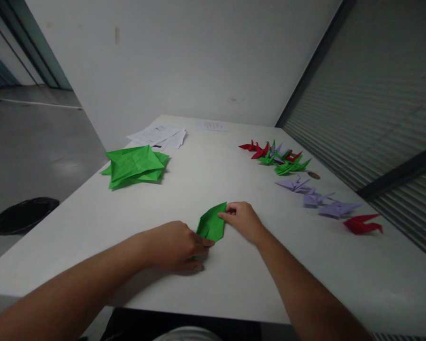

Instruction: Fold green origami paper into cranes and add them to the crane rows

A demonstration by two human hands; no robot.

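Note:
A piece of green origami paper [211, 223], folded into a small many-sided shape, lies on the white table [248, 279] in front of me. My left hand [181, 246] rests over its lower left corner, fingers pressing the paper down and partly hiding it. With thumb and fingertips, my right hand [242, 219] pinches the upper right edge of the same paper. Further off to the left is a stack of green paper sheets [135, 166] with creases in them.
Several red, green and purple paper cranes cluster at the back right; a purple crane [337, 208] and a red crane [362, 224] sit nearer. Printed sheets [158, 136] lie at the back left. A brown disc [314, 175] is near the window blinds [362, 90]. A black-lined bin [23, 215] stands left.

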